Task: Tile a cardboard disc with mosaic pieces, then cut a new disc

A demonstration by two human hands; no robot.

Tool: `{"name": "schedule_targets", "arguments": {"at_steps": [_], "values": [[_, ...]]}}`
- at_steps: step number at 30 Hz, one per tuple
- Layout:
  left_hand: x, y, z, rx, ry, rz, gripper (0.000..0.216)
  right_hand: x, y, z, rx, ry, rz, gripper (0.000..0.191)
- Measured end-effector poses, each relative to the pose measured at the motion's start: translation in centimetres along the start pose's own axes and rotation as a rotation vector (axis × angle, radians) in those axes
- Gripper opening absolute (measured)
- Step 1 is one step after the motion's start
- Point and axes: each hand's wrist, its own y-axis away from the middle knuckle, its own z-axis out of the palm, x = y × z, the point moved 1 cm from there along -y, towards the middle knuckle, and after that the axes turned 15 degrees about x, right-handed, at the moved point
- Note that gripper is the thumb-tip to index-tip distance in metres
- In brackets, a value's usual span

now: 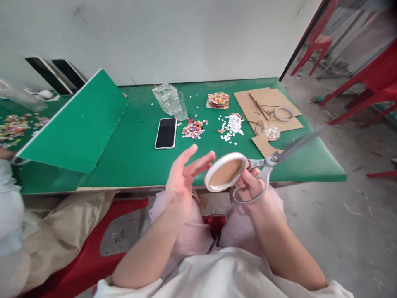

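My right hand [252,185] is closed around the grey handles of a pair of scissors [281,155], whose blades point up and right over the table edge. The same hand also holds a round white-rimmed ring with a brown cardboard disc [225,171] inside it. My left hand [186,174] is open, fingers stretched toward the ring, holding nothing. Both hands hover above my lap, just in front of the green table [136,157].
On the table lie a black phone [166,133], a clear glass [172,101], piles of coloured [194,128] and white [232,124] mosaic chips, a mosaic coaster [218,100], cardboard sheets [266,107] and a green board [80,124]. Another person's sleeve [9,198] is at left. Red chairs stand at right.
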Motion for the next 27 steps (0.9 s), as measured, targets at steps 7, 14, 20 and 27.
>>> {"name": "schedule_targets", "arguments": {"at_steps": [7,14,20,27], "values": [[-5.1,0.7,0.0,0.048,0.114,-0.209,0.061,1.6,-0.4,1.2,-0.031,-0.229,0.375,0.041],[-5.1,3.0,1.1,0.115,-0.299,-0.164,0.03,2.1,-0.3,2.1,-0.065,-0.212,0.407,0.036],[-4.8,2.9,1.0,0.07,-0.452,-0.03,0.021,2.3,-0.2,2.3,-0.06,-0.282,0.441,0.036],[-4.6,2.7,0.9,0.06,-0.541,-0.002,0.025,2.1,0.1,2.2,-0.037,-0.353,0.492,0.037]]}}
